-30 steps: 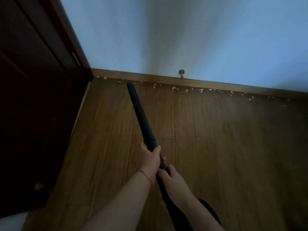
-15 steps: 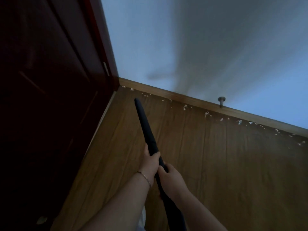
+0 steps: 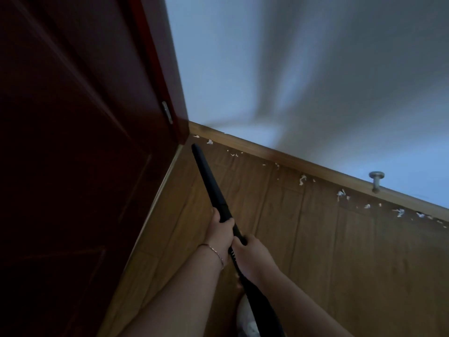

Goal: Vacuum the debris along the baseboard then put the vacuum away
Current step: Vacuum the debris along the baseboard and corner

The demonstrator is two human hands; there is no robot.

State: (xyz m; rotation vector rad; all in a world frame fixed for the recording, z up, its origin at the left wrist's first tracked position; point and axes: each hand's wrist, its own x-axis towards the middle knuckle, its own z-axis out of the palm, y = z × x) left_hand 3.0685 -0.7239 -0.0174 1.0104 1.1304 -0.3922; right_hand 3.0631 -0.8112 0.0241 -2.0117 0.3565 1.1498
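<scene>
Wall (image 3: 291,69), pale and shadow-streaked, from twelve round to three o'clock. Dark red-brown door (image 3: 73,142) across the whole nine o'clock side, small metal plate (image 3: 167,113) on its edge. Wooden plank floor (image 3: 340,263) from the centre down to five o'clock. Wooden baseboard (image 3: 279,154) slanting from the door's foot near twelve down toward three. Black vacuum wand (image 3: 209,181) running from six o'clock up toward eleven, tip just short of the corner of door and baseboard; tip's contact with the floor impossible to tell. Left grip (image 3: 220,233) curled round the wand at mid-length. Right grip (image 3: 251,254) wrapped round it just behind, toward six, the two nearly touching. Metal door stop (image 3: 376,181) sticking out of the baseboard at three o'clock. White debris (image 3: 302,180) scattered in flecks along the baseboard's foot from the corner out to three, two flecks just beyond the wand tip. Thin bracelet (image 3: 215,252) on the left wrist.
</scene>
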